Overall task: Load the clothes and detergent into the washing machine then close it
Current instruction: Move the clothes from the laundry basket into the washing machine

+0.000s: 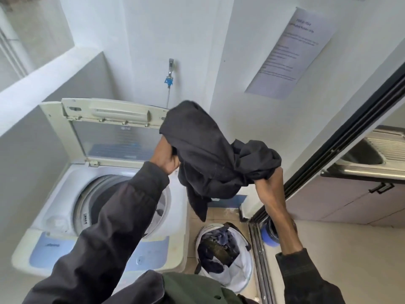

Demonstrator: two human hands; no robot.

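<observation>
Fingers (pixel 173 163) of left hand (pixel 165 157) and right hand (pixel 267 185) clenching crumpled dark cloth garment (pixel 208 150): swing left, drop into open white washing machine (pixel 65 185).

2 hands (pixel 167 159) (pixel 268 183); 1 garment (pixel 208 150); 1 wash m/c (pixel 63 194); 1 basket (pixel 244 279)

Laundry basket (pixel 225 255) on floor, just right of washing machine (pixel 65 244).

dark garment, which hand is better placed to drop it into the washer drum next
Left. The left hand grips the dark garment over the washing machine, right by the open drum. The right hand holds the other end off the machine's side, nearer the laundry basket.
</observation>
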